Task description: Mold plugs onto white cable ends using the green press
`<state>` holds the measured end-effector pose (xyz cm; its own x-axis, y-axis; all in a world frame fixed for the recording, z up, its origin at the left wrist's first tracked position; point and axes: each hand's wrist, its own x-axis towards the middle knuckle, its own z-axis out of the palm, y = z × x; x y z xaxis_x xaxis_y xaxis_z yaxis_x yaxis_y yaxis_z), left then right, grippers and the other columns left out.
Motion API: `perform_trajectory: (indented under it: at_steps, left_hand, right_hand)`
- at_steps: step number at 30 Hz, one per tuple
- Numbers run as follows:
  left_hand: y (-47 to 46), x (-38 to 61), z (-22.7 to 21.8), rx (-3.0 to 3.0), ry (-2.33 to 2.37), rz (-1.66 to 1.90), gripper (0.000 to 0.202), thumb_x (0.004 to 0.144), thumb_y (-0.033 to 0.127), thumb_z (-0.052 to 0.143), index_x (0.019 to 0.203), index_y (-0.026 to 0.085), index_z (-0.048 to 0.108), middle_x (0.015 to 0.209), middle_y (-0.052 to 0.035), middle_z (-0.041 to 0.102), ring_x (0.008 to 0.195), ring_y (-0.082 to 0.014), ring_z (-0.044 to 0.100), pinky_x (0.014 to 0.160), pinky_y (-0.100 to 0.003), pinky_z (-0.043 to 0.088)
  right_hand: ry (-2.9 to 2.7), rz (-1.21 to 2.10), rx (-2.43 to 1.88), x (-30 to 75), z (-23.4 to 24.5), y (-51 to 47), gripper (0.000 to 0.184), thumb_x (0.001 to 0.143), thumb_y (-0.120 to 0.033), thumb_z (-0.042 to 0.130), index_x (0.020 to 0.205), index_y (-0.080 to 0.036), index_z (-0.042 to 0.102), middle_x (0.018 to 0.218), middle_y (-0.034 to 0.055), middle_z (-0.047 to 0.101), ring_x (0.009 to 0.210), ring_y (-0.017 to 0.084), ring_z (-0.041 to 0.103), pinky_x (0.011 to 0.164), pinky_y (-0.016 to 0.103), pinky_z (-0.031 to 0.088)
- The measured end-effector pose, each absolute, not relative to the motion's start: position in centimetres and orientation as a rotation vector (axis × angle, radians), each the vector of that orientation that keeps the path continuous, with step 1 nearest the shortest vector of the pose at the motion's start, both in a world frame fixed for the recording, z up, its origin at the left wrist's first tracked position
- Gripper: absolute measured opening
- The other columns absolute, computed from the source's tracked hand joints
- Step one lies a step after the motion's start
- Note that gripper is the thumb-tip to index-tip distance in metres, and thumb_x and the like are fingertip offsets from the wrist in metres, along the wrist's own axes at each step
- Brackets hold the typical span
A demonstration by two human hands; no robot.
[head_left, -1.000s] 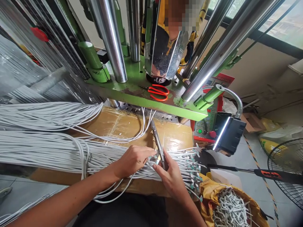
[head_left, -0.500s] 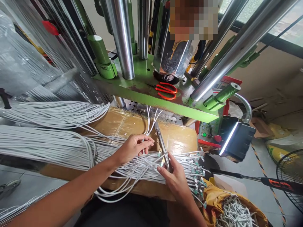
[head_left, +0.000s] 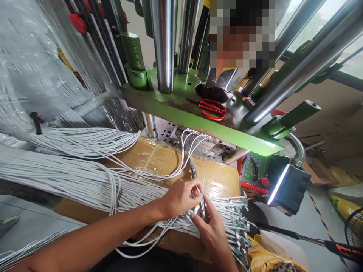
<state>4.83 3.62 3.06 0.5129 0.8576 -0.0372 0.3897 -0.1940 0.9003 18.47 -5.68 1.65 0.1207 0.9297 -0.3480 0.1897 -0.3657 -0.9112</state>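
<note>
My right hand (head_left: 212,223) is closed around the lower end of a narrow metal bar (head_left: 193,168), a fixture with small fittings along its side. The bar tilts away from me over a bundle of white cables (head_left: 141,194). My left hand (head_left: 183,198) is pinched at the bar's right-hand part, on what looks like the end of a white cable; its fingers hide most of that end. Loops of white cable (head_left: 150,241) hang below my left wrist. Small green-and-white connectors (head_left: 239,226) tip the cables to the right of my right hand.
Ahead stands a green press plate (head_left: 181,113) between steel columns, with red-handled snips (head_left: 214,109) on it. Several cables run into the perforated metal bed beneath. A lit lamp (head_left: 289,189), control panel (head_left: 251,170) and yellow bag (head_left: 263,257) are at right. Another person stands behind the press.
My left hand has moved right, from beside the bar to close against it. My right hand keeps its hold on the bar. The camera view has shifted, showing more of the bed under the plate.
</note>
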Motion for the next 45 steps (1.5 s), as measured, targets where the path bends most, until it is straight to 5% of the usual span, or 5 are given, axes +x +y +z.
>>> perform_trajectory:
  at_steps: [6, 12, 34, 39, 45]
  left_hand:
    - [5.3, 2.7, 3.7, 1.100, 0.880, 0.628, 0.022, 0.075, 0.034, 0.063, 0.080, 0.020, 0.047, 0.057, 0.0070, 0.052, 0.045, -0.0077, 0.044, 0.042, -0.018, 0.030]
    - [5.9, 0.6, 3.2, 1.564, 0.963, 0.509, 0.024, 0.076, 0.025, 0.065, 0.098, 0.018, 0.072, 0.072, 0.0006, 0.065, 0.067, -0.0122, 0.057, 0.060, -0.021, 0.042]
    - [5.9, 1.0, 0.4, 2.148, 0.754, 0.667, 0.027, 0.096, 0.021, 0.042, 0.100, 0.018, 0.069, 0.097, -0.0072, 0.071, 0.089, -0.0170, 0.064, 0.087, -0.030, 0.049]
    - [5.5, 0.2, 1.3, 1.515, 1.018, 0.654, 0.059, 0.081, 0.028, 0.064, 0.135, 0.019, 0.045, 0.105, -0.0075, 0.066, 0.074, -0.0135, 0.063, 0.069, -0.028, 0.054]
    - [4.7, -1.5, 2.1, 1.149, 1.084, 0.785, 0.033, 0.081, 0.040, 0.065, 0.099, 0.013, 0.070, 0.094, -0.0072, 0.069, 0.074, -0.0165, 0.067, 0.077, -0.032, 0.055]
  right_hand:
    - [-1.081, 1.310, -1.640, 18.7, 1.7, -5.8, 0.066, 0.074, -0.041, 0.069, 0.133, -0.016, 0.052, 0.078, 0.0015, 0.061, 0.066, 0.016, 0.049, 0.062, 0.024, 0.043]
    - [-0.987, 1.385, -1.628, 18.2, 2.3, -5.6, 0.061, 0.072, -0.037, 0.070, 0.127, -0.014, 0.055, 0.084, 0.0021, 0.061, 0.069, 0.014, 0.047, 0.064, 0.023, 0.042]
    - [-1.145, 1.332, -1.650, 18.4, 2.3, -5.5, 0.057, 0.076, -0.039, 0.066, 0.127, -0.015, 0.055, 0.072, -0.0025, 0.052, 0.062, 0.012, 0.040, 0.058, 0.023, 0.037]
    - [-1.033, 1.350, -1.630, 18.2, 2.2, -5.5, 0.063, 0.073, -0.041, 0.069, 0.128, -0.015, 0.054, 0.071, -0.0035, 0.051, 0.062, 0.012, 0.040, 0.060, 0.022, 0.038]
    - [-1.015, 1.365, -1.625, 18.3, 2.0, -5.4, 0.057, 0.073, -0.039, 0.069, 0.124, -0.016, 0.057, 0.069, -0.0043, 0.047, 0.060, 0.011, 0.039, 0.057, 0.021, 0.038]
